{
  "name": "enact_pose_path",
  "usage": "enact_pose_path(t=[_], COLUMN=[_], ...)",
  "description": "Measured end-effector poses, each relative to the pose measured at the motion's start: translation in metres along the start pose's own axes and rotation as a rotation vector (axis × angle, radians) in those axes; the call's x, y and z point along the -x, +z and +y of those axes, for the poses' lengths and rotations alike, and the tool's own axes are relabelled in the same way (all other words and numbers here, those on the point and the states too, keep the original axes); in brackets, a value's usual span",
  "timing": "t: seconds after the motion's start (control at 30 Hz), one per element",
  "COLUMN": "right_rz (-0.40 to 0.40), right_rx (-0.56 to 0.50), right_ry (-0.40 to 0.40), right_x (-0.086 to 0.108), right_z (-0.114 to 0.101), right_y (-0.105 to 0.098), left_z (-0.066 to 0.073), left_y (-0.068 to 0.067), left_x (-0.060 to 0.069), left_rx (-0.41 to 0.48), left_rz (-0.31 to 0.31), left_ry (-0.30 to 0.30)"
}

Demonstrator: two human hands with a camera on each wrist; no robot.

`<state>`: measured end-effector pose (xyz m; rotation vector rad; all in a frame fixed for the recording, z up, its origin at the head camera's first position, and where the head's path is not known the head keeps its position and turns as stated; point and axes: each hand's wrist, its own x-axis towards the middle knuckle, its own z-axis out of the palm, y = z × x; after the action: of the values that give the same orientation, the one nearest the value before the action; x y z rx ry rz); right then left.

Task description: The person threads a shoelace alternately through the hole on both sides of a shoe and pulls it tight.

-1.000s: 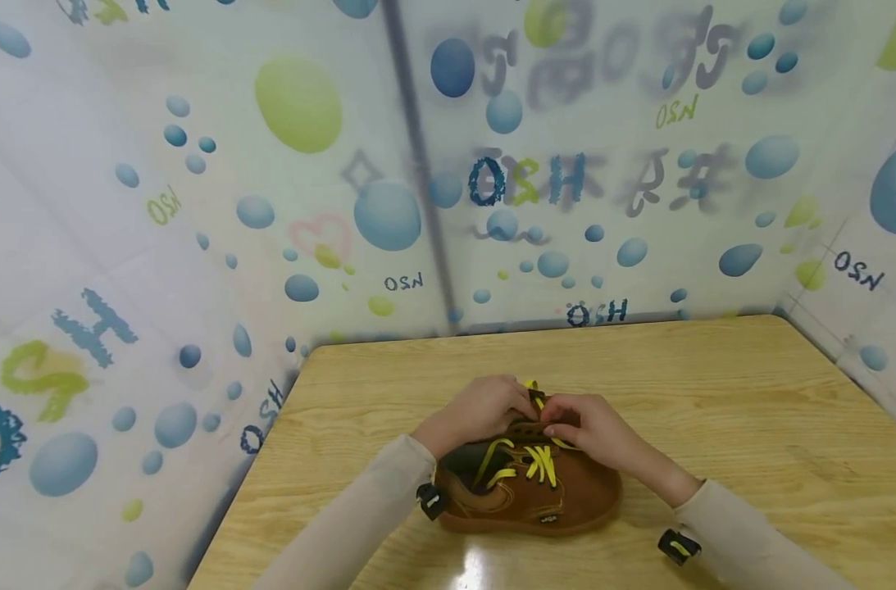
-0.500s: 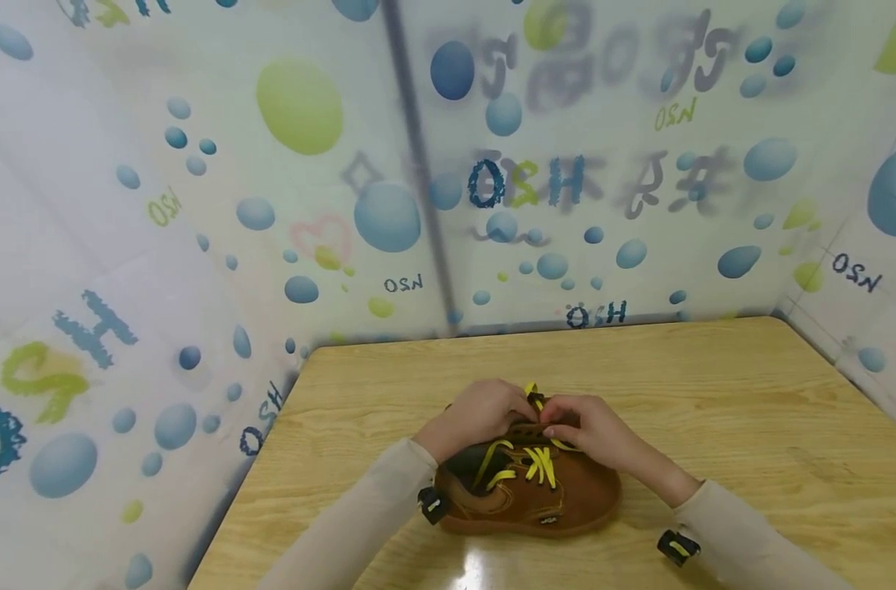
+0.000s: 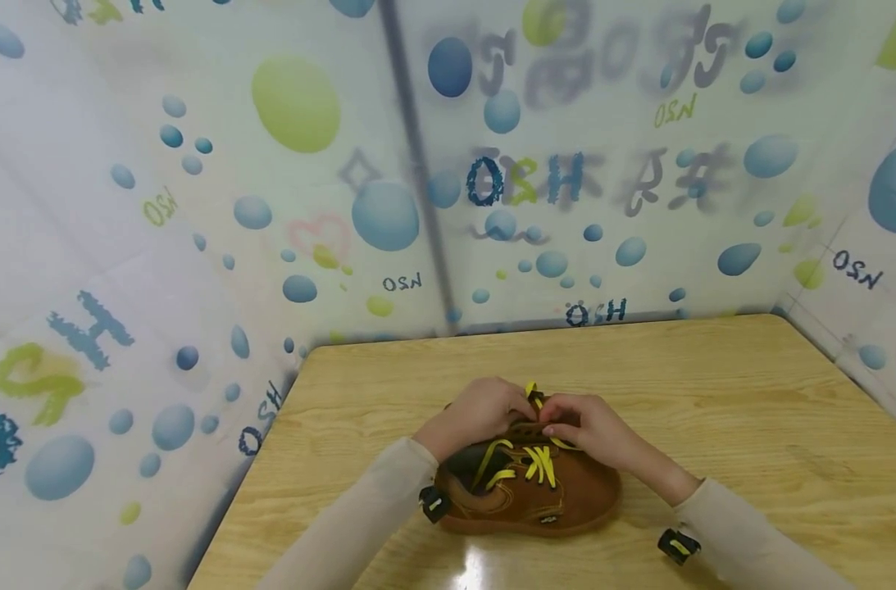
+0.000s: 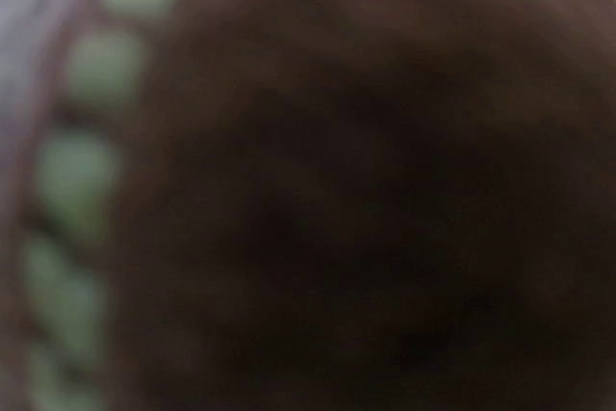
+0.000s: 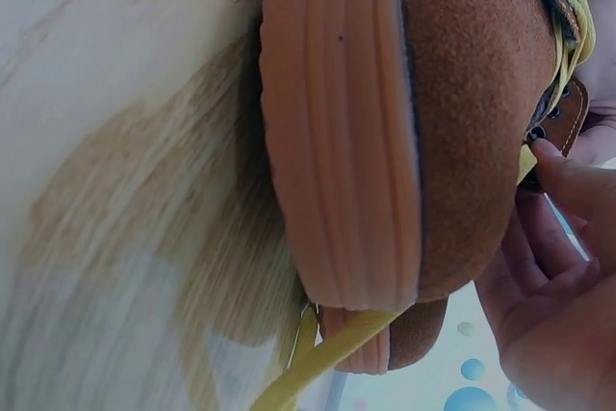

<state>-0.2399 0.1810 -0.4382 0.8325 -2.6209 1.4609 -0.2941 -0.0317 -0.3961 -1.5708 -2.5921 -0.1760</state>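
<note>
A brown shoe (image 3: pixel 588 492) with a pale gum sole lies on the table, toe to the right. Yellow shoelaces (image 3: pixel 541 465) cross its near eyelets, and a loose end hangs over the dark opening. My left hand (image 3: pixel 484 414) reaches over the opening and grips the far eyelet flap; its fingertips are partly hidden. Close beside it, my right hand (image 3: pixel 591 426) pinches the yellow lace at that flap. In the right wrist view, the right thumb (image 5: pixel 568 180) presses by an eyelet. The left wrist view is dark and blurred, with pale green stitch-like shapes.
Behind the near shoe, a second brown shoe (image 5: pixel 419 334) shows partly. A yellow lace (image 5: pixel 332 358) trails past the toe. The wooden table (image 3: pixel 713 393) meets a white curtain (image 3: pixel 610 270) with blue and green spots at its back.
Both hands stay at the far eyelet flap with almost no visible movement. The head view shifts very slightly.
</note>
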Motion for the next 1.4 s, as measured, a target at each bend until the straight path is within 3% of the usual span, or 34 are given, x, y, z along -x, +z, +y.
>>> enact_pose_path(t=[0.13, 0.23, 0.37, 0.43, 0.53, 0.63, 0.77, 0.83, 0.87, 0.93, 1.03, 1.1, 1.13, 1.23, 1.4], right_rz=[0.006, 0.027, 0.051, 0.045, 0.033, 0.037, 0.047, 0.043, 0.043, 0.045, 0.069, 0.08, 0.084, 0.089, 0.088], right_rx=[0.001, 0.014, 0.024, 0.013, -0.009, -0.021, -0.025, -0.026, -0.023, -0.013, 0.028, 0.043, 0.05, 0.061, 0.089], right_ry=[0.007, 0.012, 0.016, 0.016, 0.022, 0.028, 0.041, 0.065, 0.08, 0.114, 0.156, 0.171, 0.171, 0.181, 0.186], right_x=[0.0, 0.0, 0.001, 0.001, 0.002, 0.003, 0.004, 0.004, 0.003, 0.001, -0.002, -0.004, -0.004, -0.005, -0.005], right_z=[-0.001, -0.002, -0.001, 0.0, 0.002, 0.002, 0.001, 0.0, -0.001, -0.002, -0.003, -0.004, -0.005, -0.007, -0.009], right_y=[0.001, 0.001, 0.002, 0.002, 0.0, -0.001, -0.002, -0.003, -0.003, -0.002, -0.001, -0.001, -0.001, -0.001, 0.001], left_z=[-0.001, -0.001, 0.001, 0.003, 0.008, 0.012, 0.018, 0.022, 0.023, 0.028, 0.035, 0.04, 0.042, 0.045, 0.045], left_y=[0.0, 0.002, 0.003, 0.002, -0.001, -0.001, 0.002, 0.003, 0.003, -0.002, -0.02, -0.039, -0.047, -0.071, -0.087], left_x=[0.0, 0.001, 0.004, 0.006, 0.005, 0.0, -0.004, -0.002, -0.001, 0.002, 0.006, 0.01, 0.013, 0.022, 0.035], left_rx=[0.057, 0.197, 0.422, 0.468, 0.397, 0.212, 0.03, 0.027, 0.07, 0.271, 0.715, 0.994, 1.085, 1.223, 1.22], left_rz=[-0.009, -0.027, -0.047, -0.059, -0.089, -0.087, -0.015, 0.048, 0.088, 0.161, 0.305, 0.418, 0.476, 0.602, 0.666], left_ry=[0.014, -0.013, -0.092, -0.125, -0.097, 0.005, 0.065, 0.045, 0.026, -0.029, -0.09, -0.093, -0.079, -0.013, -0.001])
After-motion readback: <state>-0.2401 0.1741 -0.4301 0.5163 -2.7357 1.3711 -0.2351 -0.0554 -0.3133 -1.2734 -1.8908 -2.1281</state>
